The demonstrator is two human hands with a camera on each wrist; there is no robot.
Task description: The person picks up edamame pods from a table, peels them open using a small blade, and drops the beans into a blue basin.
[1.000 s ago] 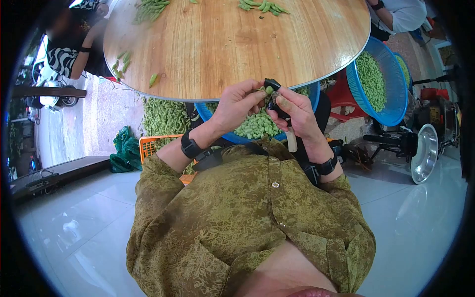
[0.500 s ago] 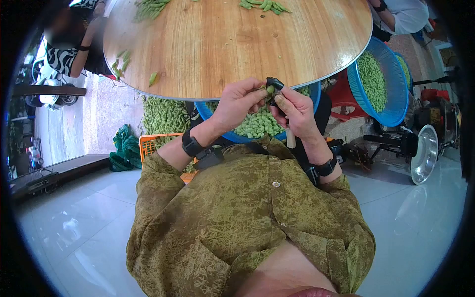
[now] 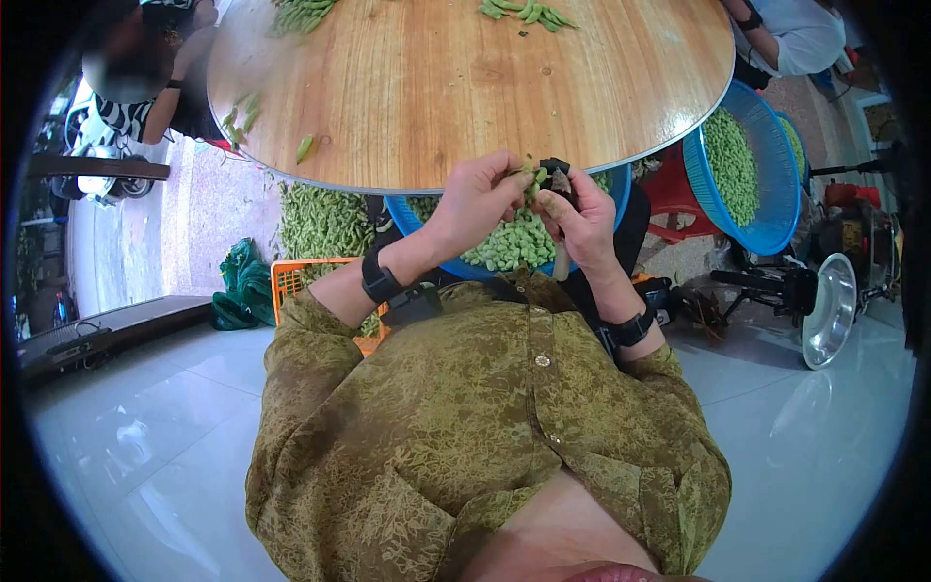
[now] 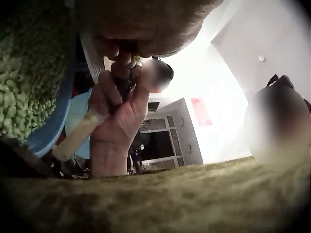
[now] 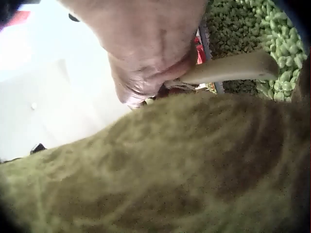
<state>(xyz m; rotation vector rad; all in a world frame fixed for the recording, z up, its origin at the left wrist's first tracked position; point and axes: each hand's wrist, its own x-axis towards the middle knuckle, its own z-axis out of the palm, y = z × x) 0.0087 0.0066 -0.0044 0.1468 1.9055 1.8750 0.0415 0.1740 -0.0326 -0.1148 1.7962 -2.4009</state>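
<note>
In the head view my left hand (image 3: 477,206) pinches a small green bean pod (image 3: 538,180) between thumb and fingertips, just past the near edge of the table. Facing it, my right hand (image 3: 588,225) grips a tool with a pale handle (image 4: 77,136), which sticks out below the palm; its working end is hidden by the fingers. Something black (image 3: 555,166) covers the right forefinger's tip, close against the pod. Under both hands lies a heap of shelled green beans (image 3: 509,244) in a blue basin (image 3: 400,215).
The round wooden table (image 3: 417,97) bears scattered pods (image 3: 529,13). Unshelled pods (image 3: 325,228) lie on the floor at left, near an orange basket (image 3: 287,281). A second blue basin (image 3: 776,218) of beans and a metal bowl (image 3: 830,315) stand at right. Other people sit across the table.
Both hands have shifted slightly right, still fingertip to fingertip. The round green bean seen earlier at the fingertips now shows as ragged green pieces.
</note>
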